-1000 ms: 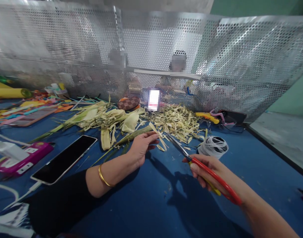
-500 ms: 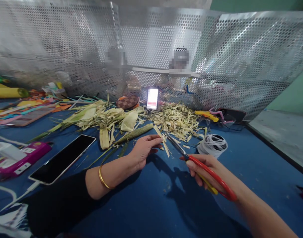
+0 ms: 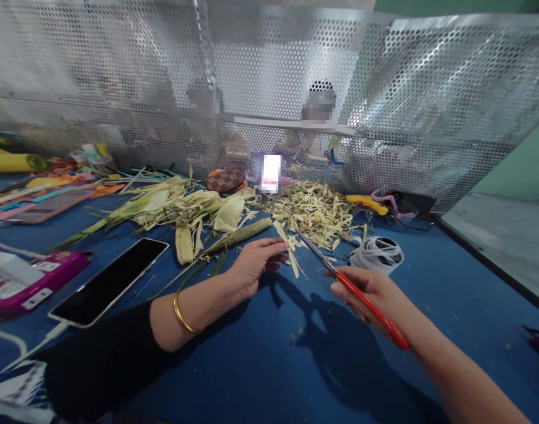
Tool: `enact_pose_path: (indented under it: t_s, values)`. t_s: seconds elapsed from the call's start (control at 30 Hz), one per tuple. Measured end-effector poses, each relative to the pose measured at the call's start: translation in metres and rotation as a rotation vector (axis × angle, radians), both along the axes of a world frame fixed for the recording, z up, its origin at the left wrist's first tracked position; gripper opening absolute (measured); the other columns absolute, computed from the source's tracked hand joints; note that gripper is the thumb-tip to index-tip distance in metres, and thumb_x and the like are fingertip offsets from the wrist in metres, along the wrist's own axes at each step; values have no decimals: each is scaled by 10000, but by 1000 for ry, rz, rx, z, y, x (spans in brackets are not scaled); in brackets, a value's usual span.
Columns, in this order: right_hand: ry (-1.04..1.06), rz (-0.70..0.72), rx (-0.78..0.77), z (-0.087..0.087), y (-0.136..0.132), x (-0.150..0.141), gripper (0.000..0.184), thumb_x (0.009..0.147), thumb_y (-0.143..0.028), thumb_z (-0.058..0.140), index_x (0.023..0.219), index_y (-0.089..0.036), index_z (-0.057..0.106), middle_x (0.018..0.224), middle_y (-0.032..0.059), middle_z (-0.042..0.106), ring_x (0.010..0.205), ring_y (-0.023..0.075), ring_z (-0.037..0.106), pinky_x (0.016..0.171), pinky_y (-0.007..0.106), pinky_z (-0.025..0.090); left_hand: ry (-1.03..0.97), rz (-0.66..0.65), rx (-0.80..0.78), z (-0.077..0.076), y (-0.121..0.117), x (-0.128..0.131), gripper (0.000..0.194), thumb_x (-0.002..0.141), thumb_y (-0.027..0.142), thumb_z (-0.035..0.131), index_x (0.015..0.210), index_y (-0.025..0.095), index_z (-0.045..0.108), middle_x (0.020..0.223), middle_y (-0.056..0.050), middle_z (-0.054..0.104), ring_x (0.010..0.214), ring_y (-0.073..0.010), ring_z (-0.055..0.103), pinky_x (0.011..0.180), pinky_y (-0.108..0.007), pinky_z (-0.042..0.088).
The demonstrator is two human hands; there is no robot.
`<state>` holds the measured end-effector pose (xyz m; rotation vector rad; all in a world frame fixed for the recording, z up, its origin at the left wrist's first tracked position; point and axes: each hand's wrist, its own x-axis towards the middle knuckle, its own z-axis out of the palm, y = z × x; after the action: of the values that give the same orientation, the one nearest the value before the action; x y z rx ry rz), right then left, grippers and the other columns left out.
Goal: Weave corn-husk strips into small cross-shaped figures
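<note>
Strip: pale husk piece [image 3: 293,263] pinched at left fingertips, in front of the shreds, above the table
Left hand: [image 3: 257,266] fingers closed, thumb and fingers holding the strip
Scissors: [image 3: 316,252] tips just right of the strip, touching or not, can't tell; blade gap unclear
Right hand: [image 3: 379,287] wrapped around the scissors' red handle
Shreds: [image 3: 320,212] loose pile just beyond the blades
Husks: [image 3: 175,206] heaped left of the shreds; rolled husk [image 3: 245,234] in front, behind the left hand
Cord: [image 3: 378,253] white coil, just beyond the right hand
Bracelet: [image 3: 177,313] gold, left wrist
Phone: [image 3: 113,282] dark screen, white cable plugged in, left of the left forearm
Power strip: [image 3: 53,274] magenta, left of the phone
Pouch: [image 3: 225,180] checkered, behind the husks
Mesh: [image 3: 141,76] perforated screen across the back
Table: [image 3: 252,371] blue, under everything
</note>
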<state>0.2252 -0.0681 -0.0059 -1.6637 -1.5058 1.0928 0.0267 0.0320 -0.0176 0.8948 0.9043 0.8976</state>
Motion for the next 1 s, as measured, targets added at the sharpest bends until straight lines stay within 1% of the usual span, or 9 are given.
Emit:
enact_pose_path:
  t_s: [0.1,0.2,0.27,0.33,0.47,0.63,0.8,0.87,1.0]
  values:
    - [-23,37,85,1,0,8,566,683,-680,630,930,-171,612,601,-40,446,457,79,394,434,226,330,0,-45,9,1,0,-1,162,634,244,750,749,147,689,728,-29,659,623,-103,586,591,-224,394]
    - [-8,133,145,2,-1,15,637,681,-733,586,982,-172,607,675,-10,478,562,108,422,498,237,354,20,-59,24,2,0,-1,161,628,271,747,709,148,682,700,-21,639,603,-99,567,546,-208,364]
    - [-9,177,131,2,-1,18,717,660,-766,573,1055,-168,599,712,5,500,583,113,414,515,244,350,35,-72,49,2,0,-1,151,617,267,746,693,151,687,685,-22,632,576,-93,539,519,-204,335]
    - [-12,191,88,4,-1,19,754,652,-768,579,1099,-161,594,705,4,491,572,110,395,504,244,328,46,-109,88,2,-1,-1,133,617,270,735,672,156,695,674,-32,633,562,-94,513,516,-211,324]
    - [10,225,-13,12,-4,16,675,674,-726,603,1056,-169,618,636,-28,407,524,88,323,451,228,251,73,-171,150,3,-2,-2,128,615,294,710,633,168,700,644,-42,625,547,-105,480,525,-234,323]
    - [38,214,-66,21,-7,9,594,693,-680,621,984,-163,639,592,-45,374,485,77,325,439,222,270,105,-228,172,4,-5,-2,141,619,284,664,657,160,719,654,-46,628,554,-106,458,528,-239,290]
    - [37,196,-118,17,-2,8,520,690,-614,665,942,-159,645,607,-32,437,465,71,393,420,206,298,98,-247,161,4,-6,-1,130,615,285,668,639,163,708,629,-34,611,552,-108,456,537,-247,278]
    - [42,197,-127,16,-1,8,488,689,-601,671,902,-163,647,589,-36,435,448,68,388,400,199,288,91,-249,150,4,-6,-1,137,613,282,675,656,158,712,626,-26,600,543,-101,448,538,-248,276]
    - [32,153,-101,17,-3,5,468,685,-612,671,797,-161,617,550,-49,413,424,52,353,389,190,256,85,-249,129,3,-6,-1,137,605,277,687,653,149,700,642,-28,603,556,-99,461,541,-245,285]
